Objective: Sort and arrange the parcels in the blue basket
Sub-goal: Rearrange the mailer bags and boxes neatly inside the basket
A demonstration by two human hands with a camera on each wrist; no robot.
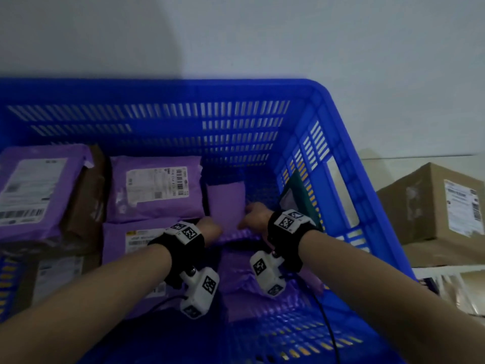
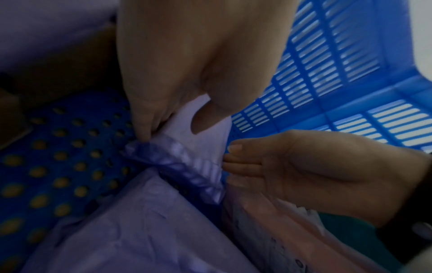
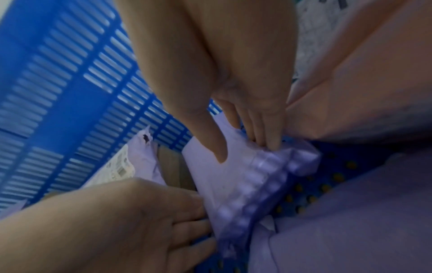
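Observation:
A small purple bubble-mailer parcel (image 1: 227,203) lies tilted on the floor of the blue basket (image 1: 330,143), near its far right corner. Both hands hold its near edge. My left hand (image 1: 210,228) pinches the left corner between thumb and fingers, seen close in the left wrist view (image 2: 171,132). My right hand (image 1: 254,215) grips the right corner, thumb on the top face and fingers behind the bubbled edge (image 3: 247,152). The parcel's plain side faces up (image 2: 203,147) (image 3: 224,184); no label shows on it.
Labelled purple parcels (image 1: 157,190) (image 1: 34,187) and a brown parcel (image 1: 89,190) fill the basket's left side. Another purple parcel (image 1: 249,292) lies under my wrists. A green parcel (image 1: 299,195) leans on the right wall. A cardboard box (image 1: 441,203) stands outside, right.

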